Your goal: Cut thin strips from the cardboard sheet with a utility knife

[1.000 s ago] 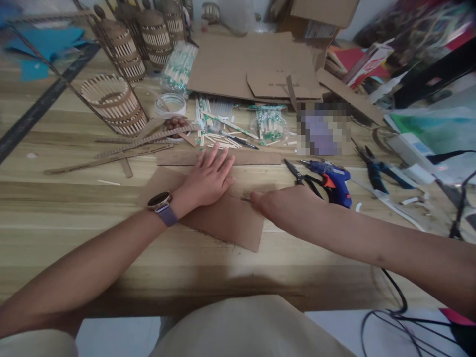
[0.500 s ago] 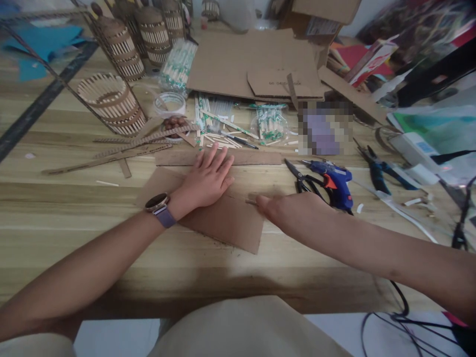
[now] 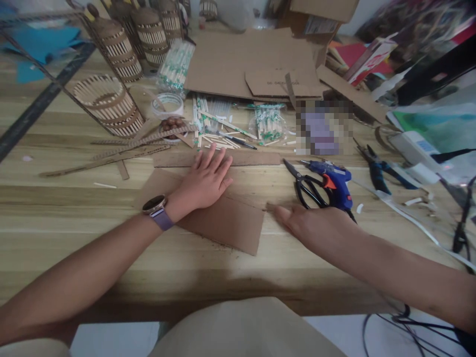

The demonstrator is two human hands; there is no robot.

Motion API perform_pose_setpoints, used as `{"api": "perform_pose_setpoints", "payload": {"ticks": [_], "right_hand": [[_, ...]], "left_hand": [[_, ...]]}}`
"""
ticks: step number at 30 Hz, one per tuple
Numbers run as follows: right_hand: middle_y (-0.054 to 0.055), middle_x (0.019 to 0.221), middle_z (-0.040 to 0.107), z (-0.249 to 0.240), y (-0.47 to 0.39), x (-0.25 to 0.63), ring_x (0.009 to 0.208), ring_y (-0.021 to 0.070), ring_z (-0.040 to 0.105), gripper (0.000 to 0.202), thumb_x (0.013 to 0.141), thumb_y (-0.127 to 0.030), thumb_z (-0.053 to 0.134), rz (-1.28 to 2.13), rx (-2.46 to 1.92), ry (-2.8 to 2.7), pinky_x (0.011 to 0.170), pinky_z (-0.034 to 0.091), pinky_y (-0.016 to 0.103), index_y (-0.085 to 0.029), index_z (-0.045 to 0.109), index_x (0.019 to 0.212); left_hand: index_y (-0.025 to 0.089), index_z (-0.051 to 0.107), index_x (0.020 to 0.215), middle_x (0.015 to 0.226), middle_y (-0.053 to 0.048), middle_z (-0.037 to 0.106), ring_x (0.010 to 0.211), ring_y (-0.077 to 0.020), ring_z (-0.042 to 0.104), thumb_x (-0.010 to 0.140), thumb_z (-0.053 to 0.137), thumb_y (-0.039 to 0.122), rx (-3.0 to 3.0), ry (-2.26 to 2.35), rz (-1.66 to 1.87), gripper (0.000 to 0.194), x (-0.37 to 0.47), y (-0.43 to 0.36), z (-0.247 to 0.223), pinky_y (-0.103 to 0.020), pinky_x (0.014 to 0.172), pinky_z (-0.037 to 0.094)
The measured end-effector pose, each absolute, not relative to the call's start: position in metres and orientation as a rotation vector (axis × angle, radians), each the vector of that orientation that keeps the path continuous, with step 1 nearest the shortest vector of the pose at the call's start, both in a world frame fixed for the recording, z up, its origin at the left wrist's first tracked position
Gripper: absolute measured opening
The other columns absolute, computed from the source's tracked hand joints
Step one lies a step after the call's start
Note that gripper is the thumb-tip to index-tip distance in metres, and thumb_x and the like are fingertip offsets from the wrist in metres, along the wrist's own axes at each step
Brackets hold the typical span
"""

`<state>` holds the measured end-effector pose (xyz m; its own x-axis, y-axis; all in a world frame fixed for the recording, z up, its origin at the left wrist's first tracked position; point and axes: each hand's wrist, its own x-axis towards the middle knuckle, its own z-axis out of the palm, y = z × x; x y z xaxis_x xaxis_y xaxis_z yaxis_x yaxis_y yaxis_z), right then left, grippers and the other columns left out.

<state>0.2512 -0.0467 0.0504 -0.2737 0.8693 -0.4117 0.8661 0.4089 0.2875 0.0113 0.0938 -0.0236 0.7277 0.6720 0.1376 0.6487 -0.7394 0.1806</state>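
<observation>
My left hand [image 3: 210, 179] lies flat with its fingers spread, pressing on a piece of brown cardboard [image 3: 238, 225]. Its fingertips reach over a long cardboard strip [image 3: 253, 158] just beyond. My right hand [image 3: 295, 218] is closed at the right corner of the cardboard, a small thin tip showing at its fingers; what it holds is mostly hidden. Black-handled scissors [image 3: 310, 191] lie just beyond the right hand. A blue hot glue gun [image 3: 338, 183] rests partly against them.
Stick-walled baskets [image 3: 111, 111] stand at the left, near loose cardboard strips [image 3: 107, 163]. Tape [image 3: 167, 105], bagged sticks [image 3: 268, 121] and a pen [image 3: 238, 140] lie ahead, before stacked cardboard [image 3: 238, 59]. Pliers [image 3: 379, 171] and a white strip [image 3: 412, 218] are at the right.
My right hand has moved right and a little toward me, off the cardboard's right edge, showing more of the scissors. The left hand stays pressed on the cardboard.
</observation>
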Motion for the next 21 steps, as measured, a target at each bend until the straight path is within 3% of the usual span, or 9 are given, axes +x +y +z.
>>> {"api": "perform_pose_setpoints", "payload": {"ticks": [3,7,10,16,21], "right_hand": [[0.008,0.073,0.073,0.050,-0.054,0.264,0.052,0.0215,0.065,0.054,0.086,0.002,0.042,-0.038,1.536,2.091,0.043,0.017,0.029,-0.026,0.061,0.128],[0.006,0.074,0.074,0.055,-0.058,0.285,0.053,0.0207,0.066,0.029,0.098,-0.022,0.042,-0.153,1.579,2.102,0.045,0.015,0.028,-0.026,0.063,0.117],[0.005,0.071,0.073,0.060,-0.051,0.281,0.057,0.0209,0.067,0.029,0.102,-0.035,0.037,-0.217,1.588,2.126,0.047,0.017,0.027,-0.023,0.063,0.106],[0.008,0.082,0.076,0.065,-0.011,0.215,0.070,0.0227,0.071,0.036,0.106,-0.038,0.030,-0.243,1.563,2.192,0.048,0.018,0.030,-0.019,0.059,0.117],[0.013,0.092,0.077,0.060,0.011,0.182,0.081,0.0269,0.074,0.036,0.106,-0.032,0.031,-0.211,1.520,2.206,0.051,0.030,0.029,-0.018,0.062,0.120]], "left_hand": [[0.008,0.039,0.155,0.167,-0.021,0.023,0.157,-0.0388,0.009,0.106,0.036,0.039,2.808,1.075,0.293,0.058,0.012,0.094,-0.024,-0.063,0.123,0.012],[0.009,0.039,0.155,0.167,-0.021,0.023,0.157,-0.0388,0.009,0.105,0.037,0.037,2.804,1.097,0.292,0.058,0.015,0.093,-0.023,-0.064,0.123,0.012],[0.006,0.039,0.155,0.166,-0.022,0.024,0.156,-0.0402,0.010,0.105,0.038,0.037,2.808,1.101,0.275,0.059,0.016,0.092,-0.022,-0.064,0.123,0.013],[0.004,0.040,0.154,0.165,-0.024,0.026,0.156,-0.0405,0.010,0.105,0.039,0.035,2.813,1.091,0.332,0.058,0.015,0.091,-0.022,-0.064,0.123,0.014],[-0.002,0.033,0.155,0.163,-0.026,0.030,0.157,-0.0360,0.010,0.105,0.034,0.033,2.728,1.067,0.452,0.060,0.013,0.096,-0.026,-0.058,0.125,0.016]]}}
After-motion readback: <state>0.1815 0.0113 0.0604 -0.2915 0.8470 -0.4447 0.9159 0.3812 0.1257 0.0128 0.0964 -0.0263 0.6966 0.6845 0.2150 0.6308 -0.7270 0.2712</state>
